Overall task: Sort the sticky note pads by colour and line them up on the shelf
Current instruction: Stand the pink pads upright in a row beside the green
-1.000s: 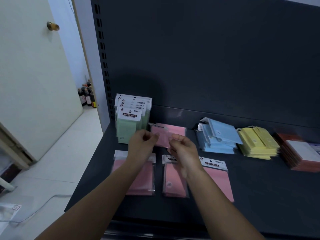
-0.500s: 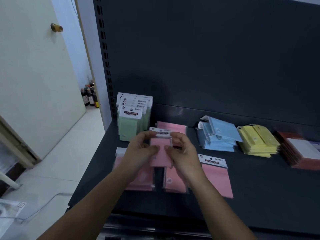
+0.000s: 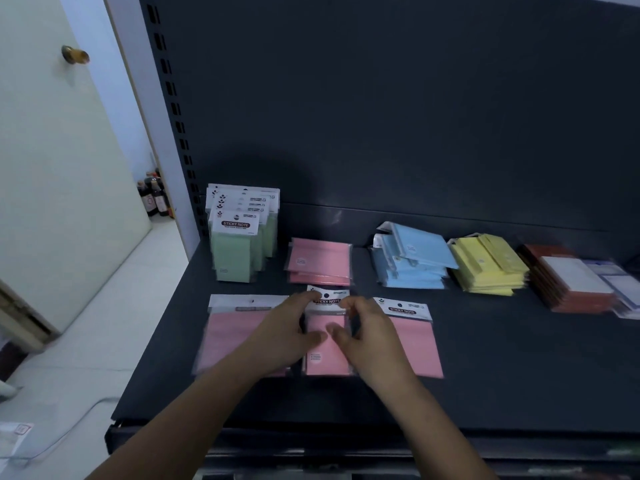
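A narrow pink sticky note pad (image 3: 327, 344) lies at the front middle of the dark shelf (image 3: 519, 368), on the pink stack there. My left hand (image 3: 287, 336) and my right hand (image 3: 367, 337) pinch its two sides, thumbs on its face. A wide pink pad (image 3: 232, 336) lies to its left and another wide pink pad (image 3: 417, 341) to its right. Behind is a flat pink stack (image 3: 320, 261). Green pads (image 3: 239, 237) stand upright in a row at the back left. A blue stack (image 3: 414, 259), a yellow stack (image 3: 488, 265) and a red-orange stack (image 3: 568, 282) lie to the right.
The shelf's dark back panel (image 3: 381, 116) rises behind the pads. A slotted upright (image 3: 173, 109) bounds the shelf on the left. Beyond it are a pale door (image 3: 52, 150), bottles (image 3: 156, 199) on the floor and a clear plastic packet (image 3: 17, 441) at lower left.
Both hands drew a pink pad from the back pink stack towards me, turned it label-up and lowered it onto the front middle pink stack.
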`<action>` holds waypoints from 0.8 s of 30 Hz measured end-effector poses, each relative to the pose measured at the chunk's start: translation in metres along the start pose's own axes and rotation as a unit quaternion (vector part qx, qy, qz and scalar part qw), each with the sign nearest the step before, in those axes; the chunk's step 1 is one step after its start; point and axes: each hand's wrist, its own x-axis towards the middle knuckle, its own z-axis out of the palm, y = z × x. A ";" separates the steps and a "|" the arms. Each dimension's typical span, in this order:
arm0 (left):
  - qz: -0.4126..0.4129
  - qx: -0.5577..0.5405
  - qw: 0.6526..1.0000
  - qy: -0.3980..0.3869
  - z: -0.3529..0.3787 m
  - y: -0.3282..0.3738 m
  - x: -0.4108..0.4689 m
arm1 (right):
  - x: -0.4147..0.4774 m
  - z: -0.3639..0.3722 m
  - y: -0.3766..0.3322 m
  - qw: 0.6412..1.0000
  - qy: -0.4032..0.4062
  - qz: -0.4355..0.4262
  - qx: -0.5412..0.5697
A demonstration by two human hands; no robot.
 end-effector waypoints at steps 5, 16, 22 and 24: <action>0.037 0.006 0.999 0.006 0.004 -0.003 0.003 | -0.002 -0.002 -0.002 0.998 -0.008 0.022 -0.065; -0.029 -0.034 0.992 0.115 -0.005 -0.004 0.039 | 0.040 -0.005 0.000 0.978 -0.004 0.085 0.188; -0.035 -0.139 0.985 0.093 -0.009 0.001 0.047 | 0.064 0.001 0.000 0.937 -0.018 0.160 0.309; -0.040 -0.151 0.981 0.114 -0.009 0.002 0.048 | 0.066 0.003 0.002 0.927 0.018 0.175 0.331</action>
